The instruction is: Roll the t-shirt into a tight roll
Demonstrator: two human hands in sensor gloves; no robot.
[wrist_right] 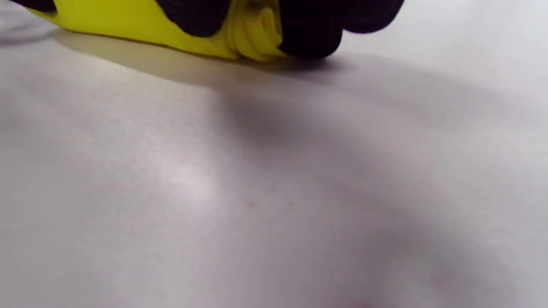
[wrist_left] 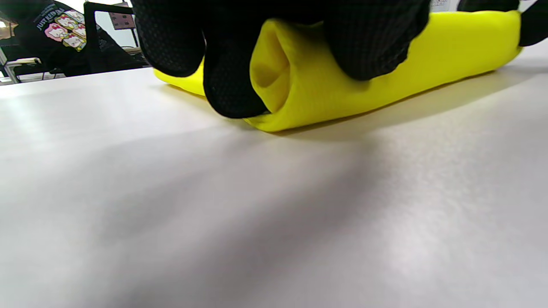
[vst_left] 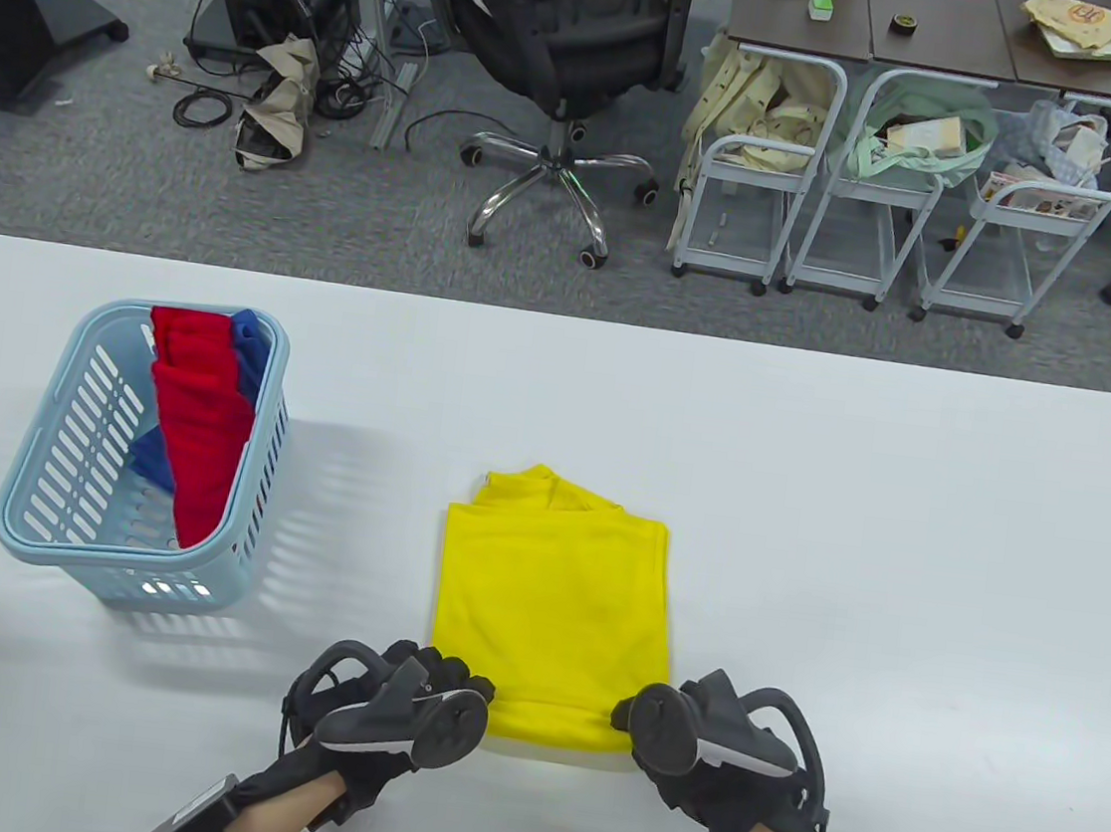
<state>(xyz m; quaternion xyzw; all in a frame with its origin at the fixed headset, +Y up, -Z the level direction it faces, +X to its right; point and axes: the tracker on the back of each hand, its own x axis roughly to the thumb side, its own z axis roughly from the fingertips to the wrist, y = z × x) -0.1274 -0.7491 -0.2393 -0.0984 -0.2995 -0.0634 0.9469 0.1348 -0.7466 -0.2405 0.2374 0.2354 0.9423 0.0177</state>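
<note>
- T-shirt, one, yellow, is lying folded on the white table, its near edge curling into a roll.
- One blue basket is sitting well left, holding red and blue cloths, partly hidden.
- Two gloved hands: left hand and right hand are curling round the roll's ends; trackers are hiding their fingers from above.

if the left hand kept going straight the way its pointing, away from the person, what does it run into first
Mostly the yellow t-shirt itself: the left hand grips the rolled near edge, and the flat folded part lies directly ahead. Beyond that is bare table. The blue basket sits off to the left, likely outside that line.
</note>
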